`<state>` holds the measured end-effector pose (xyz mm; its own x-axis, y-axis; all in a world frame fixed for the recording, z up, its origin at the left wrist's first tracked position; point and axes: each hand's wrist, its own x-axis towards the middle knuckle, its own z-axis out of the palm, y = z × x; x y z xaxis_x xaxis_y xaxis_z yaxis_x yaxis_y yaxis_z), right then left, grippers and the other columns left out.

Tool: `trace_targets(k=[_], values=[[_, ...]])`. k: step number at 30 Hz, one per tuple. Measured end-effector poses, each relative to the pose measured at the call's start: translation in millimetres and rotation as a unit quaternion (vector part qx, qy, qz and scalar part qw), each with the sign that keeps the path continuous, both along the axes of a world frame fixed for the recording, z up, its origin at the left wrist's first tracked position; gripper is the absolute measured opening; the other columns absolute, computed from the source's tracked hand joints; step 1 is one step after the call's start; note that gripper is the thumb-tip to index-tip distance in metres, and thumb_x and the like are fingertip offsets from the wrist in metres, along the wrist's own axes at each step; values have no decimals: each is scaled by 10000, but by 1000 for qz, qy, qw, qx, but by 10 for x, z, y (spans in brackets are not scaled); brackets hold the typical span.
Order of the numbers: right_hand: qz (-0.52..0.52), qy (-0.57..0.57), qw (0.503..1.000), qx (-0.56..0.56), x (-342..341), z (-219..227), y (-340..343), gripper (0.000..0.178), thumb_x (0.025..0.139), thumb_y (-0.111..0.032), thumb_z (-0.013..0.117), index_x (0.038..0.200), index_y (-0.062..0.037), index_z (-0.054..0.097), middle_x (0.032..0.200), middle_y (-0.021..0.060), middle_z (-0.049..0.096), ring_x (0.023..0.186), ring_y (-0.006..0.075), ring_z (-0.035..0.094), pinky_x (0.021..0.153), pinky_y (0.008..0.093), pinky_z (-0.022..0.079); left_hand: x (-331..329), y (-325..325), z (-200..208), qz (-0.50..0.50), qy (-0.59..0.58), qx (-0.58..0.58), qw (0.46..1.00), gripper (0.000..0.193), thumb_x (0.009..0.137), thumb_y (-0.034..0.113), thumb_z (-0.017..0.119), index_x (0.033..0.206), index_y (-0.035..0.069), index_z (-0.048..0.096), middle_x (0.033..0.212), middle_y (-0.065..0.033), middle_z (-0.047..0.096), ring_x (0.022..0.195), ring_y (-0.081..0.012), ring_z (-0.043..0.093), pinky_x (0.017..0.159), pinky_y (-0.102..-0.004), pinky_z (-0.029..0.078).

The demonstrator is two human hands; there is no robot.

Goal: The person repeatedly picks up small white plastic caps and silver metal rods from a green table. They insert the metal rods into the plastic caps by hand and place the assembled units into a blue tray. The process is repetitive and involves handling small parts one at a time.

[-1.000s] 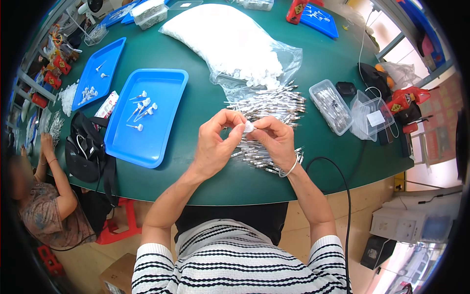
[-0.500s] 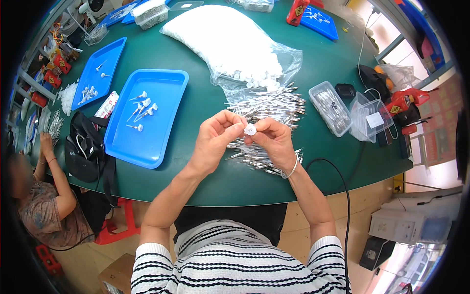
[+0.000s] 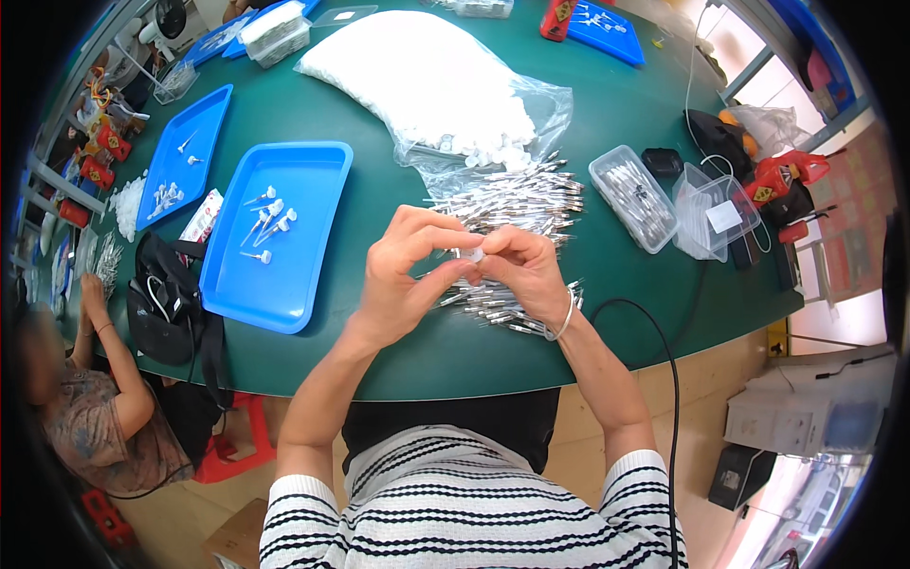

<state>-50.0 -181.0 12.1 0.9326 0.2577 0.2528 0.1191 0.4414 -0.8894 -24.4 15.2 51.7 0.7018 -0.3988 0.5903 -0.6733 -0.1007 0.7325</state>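
Observation:
In front of me a small white plastic cap (image 3: 473, 254) is pinched between the fingertips of both hands. My left hand (image 3: 398, 275) closes on it with thumb and forefinger, and my right hand (image 3: 533, 277) grips it from the other side. The fingers partly cover it; whether a metal rod is in it, I cannot tell. Beneath and beyond my hands lies a heap of thin metal rods (image 3: 536, 199). A blue tray (image 3: 270, 299) to the left carries several rods with white caps on their ends (image 3: 275, 223).
A large plastic bag of white caps (image 3: 417, 71) spills toward the rods. Clear boxes (image 3: 635, 204) stand at right, near a black cable (image 3: 654, 332). Left are a black bag (image 3: 156, 294), another blue tray (image 3: 204, 133) and a seated person (image 3: 104, 408). A red bottle (image 3: 557, 19) stands far back.
The cap's round face, turned up before, is now tilted and more covered by my fingers. My left hand has shifted slightly left, its fingers reaching further over the cap. The whole view has shifted slightly.

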Motion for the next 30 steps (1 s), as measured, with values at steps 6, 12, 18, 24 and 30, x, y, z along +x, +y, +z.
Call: trace_targets(k=[6, 12, 18, 24, 30], values=[[1, 12, 1000, -15, -22, -36, -2, 66, 930, -4, 647, 986, 30, 643, 885, 86, 678, 809, 145, 683, 748, 280, 573, 12, 16, -2, -20, 40, -4, 999, 240, 763, 25, 767, 991, 89, 731, 998, -44, 655, 983, -200, 556, 836, -322, 464], [15, 34, 999, -8, -35, -13, -12, 31, 933, 12, 630, 958, 29, 636, 872, 82, 673, 790, 145, 683, 730, 281, 570, -1, 4, -39, -41, 52, -13, 998, 242, 768, -5, 754, 999, 59, 718, 1007, -60, 636, 1007, -194, 556, 889, -314, 445], [-15, 15, 996, -82, -49, 21, -28, 30, 925, 16, 635, 945, 35, 646, 870, 92, 670, 762, 158, 664, 709, 287, 552, 17, 27, -23, -44, 25, -18, 999, 230, 770, 35, 768, 990, 85, 722, 1016, -58, 659, 1001, -202, 552, 889, -328, 447], [-49, -28, 991, -123, 10, 31, -21, 203, 907, 23, 647, 1109, 43, 653, 1056, 107, 679, 986, 182, 658, 900, 316, 520, 6, 102, 52, -8, 48, -12, 999, 215, 783, 84, 776, 994, 97, 734, 980, -56, 687, 985, -204, 597, 852, -329, 478], [-217, -24, 968, -128, 97, 112, -190, 247, 953, -55, 624, 1181, 39, 647, 1112, 109, 685, 1084, 188, 639, 983, 325, 486, 407, 926, 250, 312, -60, 50, 947, 192, 813, 72, 759, 990, 43, 694, 925, -66, 697, 889, -170, 649, 810, -302, 505]])
